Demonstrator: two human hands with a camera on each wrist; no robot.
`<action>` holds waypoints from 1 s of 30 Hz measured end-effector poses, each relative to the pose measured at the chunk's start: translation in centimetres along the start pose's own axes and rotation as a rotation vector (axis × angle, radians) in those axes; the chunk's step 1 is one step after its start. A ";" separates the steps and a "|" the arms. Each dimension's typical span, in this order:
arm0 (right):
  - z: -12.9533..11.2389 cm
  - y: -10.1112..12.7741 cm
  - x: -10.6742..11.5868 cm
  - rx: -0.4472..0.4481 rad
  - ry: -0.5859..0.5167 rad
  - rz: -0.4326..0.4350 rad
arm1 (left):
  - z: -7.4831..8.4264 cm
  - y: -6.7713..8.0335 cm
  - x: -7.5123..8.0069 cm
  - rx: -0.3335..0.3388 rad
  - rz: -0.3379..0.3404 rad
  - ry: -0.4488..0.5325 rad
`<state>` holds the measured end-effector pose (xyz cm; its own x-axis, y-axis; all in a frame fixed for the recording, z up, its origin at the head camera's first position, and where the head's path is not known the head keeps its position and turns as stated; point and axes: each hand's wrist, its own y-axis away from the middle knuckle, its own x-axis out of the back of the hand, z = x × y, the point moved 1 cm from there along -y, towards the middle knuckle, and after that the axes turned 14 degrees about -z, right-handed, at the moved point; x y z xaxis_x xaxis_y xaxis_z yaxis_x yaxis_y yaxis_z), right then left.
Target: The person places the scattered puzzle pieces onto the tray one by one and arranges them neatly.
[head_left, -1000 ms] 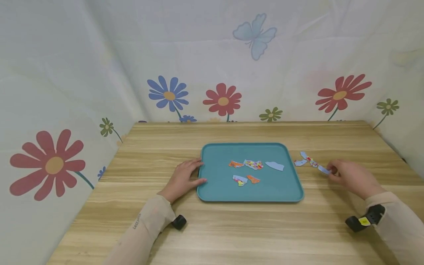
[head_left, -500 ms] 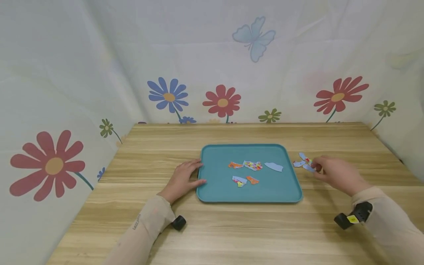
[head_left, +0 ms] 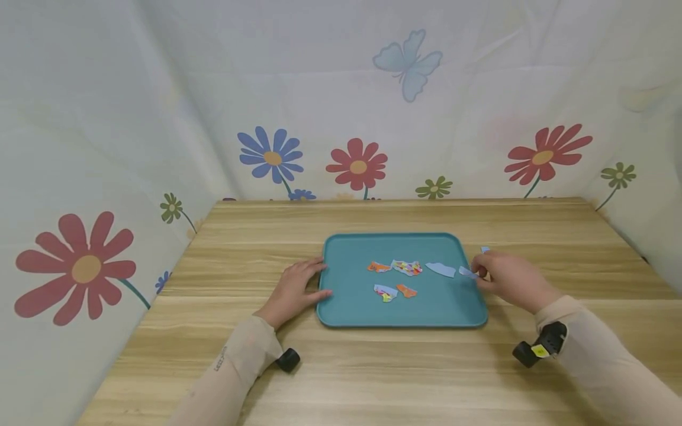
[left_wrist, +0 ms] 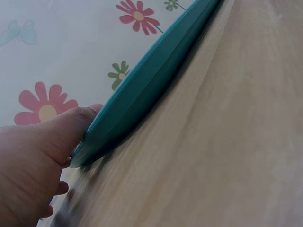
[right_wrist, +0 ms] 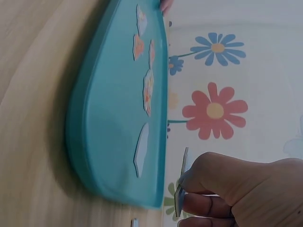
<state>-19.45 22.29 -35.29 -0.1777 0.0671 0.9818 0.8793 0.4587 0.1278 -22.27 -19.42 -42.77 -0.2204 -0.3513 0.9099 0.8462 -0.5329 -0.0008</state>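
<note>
1. Our right hand (head_left: 511, 279) pinches a small light blue paper scrap (head_left: 467, 273) between thumb and fingertips. A second ago this hand was far out on the tabletop, to the right of the tray. Now it has moved in, and the scrap hangs just over the right edge of the teal tray (head_left: 341, 313).
2. In the right wrist view, the scrap (right_wrist: 181, 189) stands on its thin side in our fingers (right_wrist: 203, 204), just off the tray rim (right_wrist: 80, 142). It is not lying down on the tray yet.
3. Our left hand (head_left: 295, 289) has stayed put. Its fingers are spread and rest on the left edge of the tray. In the left wrist view, our thumb (left_wrist: 52, 132) presses on the tray rim (left_wrist: 142, 90).
4. On the tray lie five torn pieces: a plain blue one (head_left: 441, 269) near the right edge, a many-colored one (head_left: 407, 267) in the middle, an orange one (head_left: 379, 266) to its left, and two more, (head_left: 385, 290) and (head_left: 407, 290), closer to us.
5. A bit of blue paper (head_left: 485, 249) peeks out behind our right hand on the tabletop (head_left: 373, 367). We think the scrap is about to join the others.
</note>
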 end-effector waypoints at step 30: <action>-4.4 -4.0 -3.0 0.077 -0.043 -0.032 | 0.3 0.2 0.1 -0.008 0.015 0.010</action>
<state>-20.49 16.35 -38.17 -0.2256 0.0889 0.9701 0.8368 0.5276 0.1463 -21.95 -19.33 -42.54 -0.2128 -0.3671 0.9055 0.8457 -0.5333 -0.0175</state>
